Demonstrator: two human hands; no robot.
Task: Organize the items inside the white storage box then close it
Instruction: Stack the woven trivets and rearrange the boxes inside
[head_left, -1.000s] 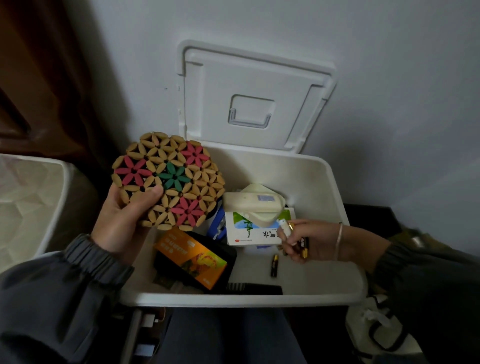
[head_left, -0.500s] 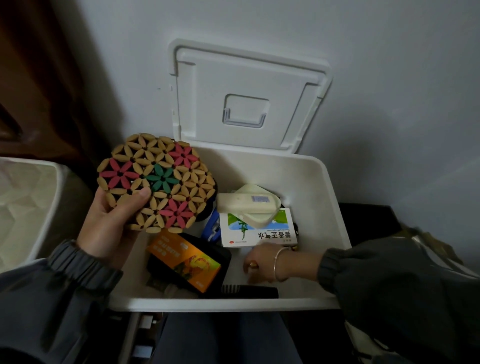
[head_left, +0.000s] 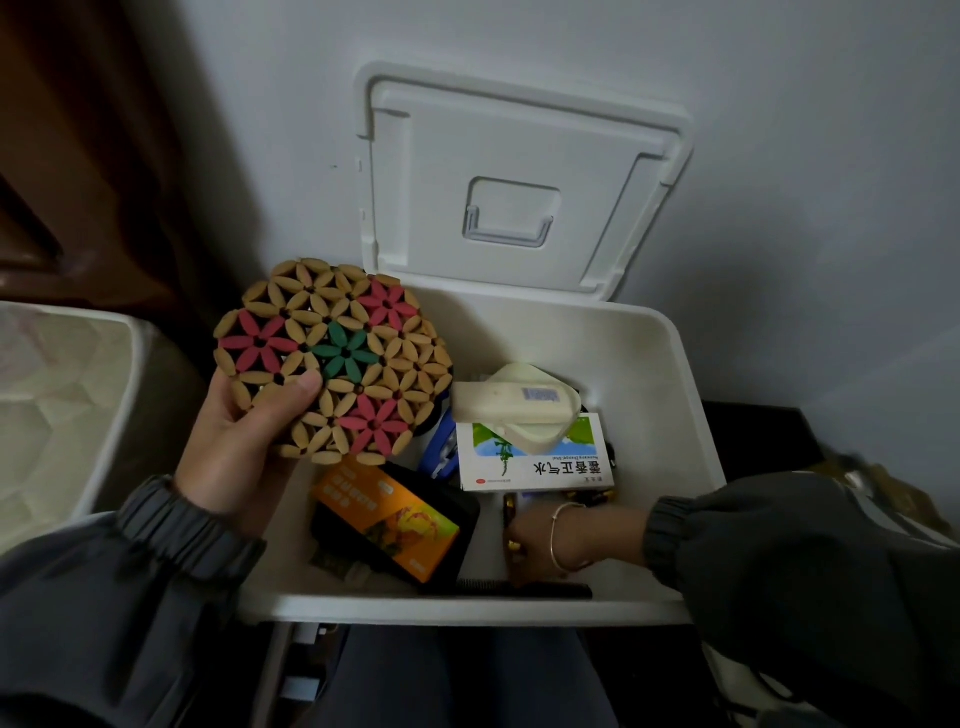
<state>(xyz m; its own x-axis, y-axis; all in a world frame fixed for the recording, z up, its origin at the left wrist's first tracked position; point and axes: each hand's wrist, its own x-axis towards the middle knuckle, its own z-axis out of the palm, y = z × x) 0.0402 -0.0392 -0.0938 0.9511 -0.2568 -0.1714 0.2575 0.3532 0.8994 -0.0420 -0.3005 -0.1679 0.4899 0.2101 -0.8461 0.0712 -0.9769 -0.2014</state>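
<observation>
The white storage box stands in front of me, its lid raised against the wall. My left hand holds a round bamboo trivet with red and green flowers above the box's left side. My right hand is down on the box floor at the front, its fingers curled round dark batteries with gold ends. Inside lie a white and green medicine carton with a cream case on top, an orange packet on a black item, a blue object and a black comb.
A white quilted container sits to the left of the box, with a dark brown surface behind it. The pale wall rises directly behind the lid. A dark surface and a bag lie to the right.
My right hand has dropped from beside the medicine carton to the box floor at the front, over the loose battery. My left hand keeps the trivet raised, almost still.
</observation>
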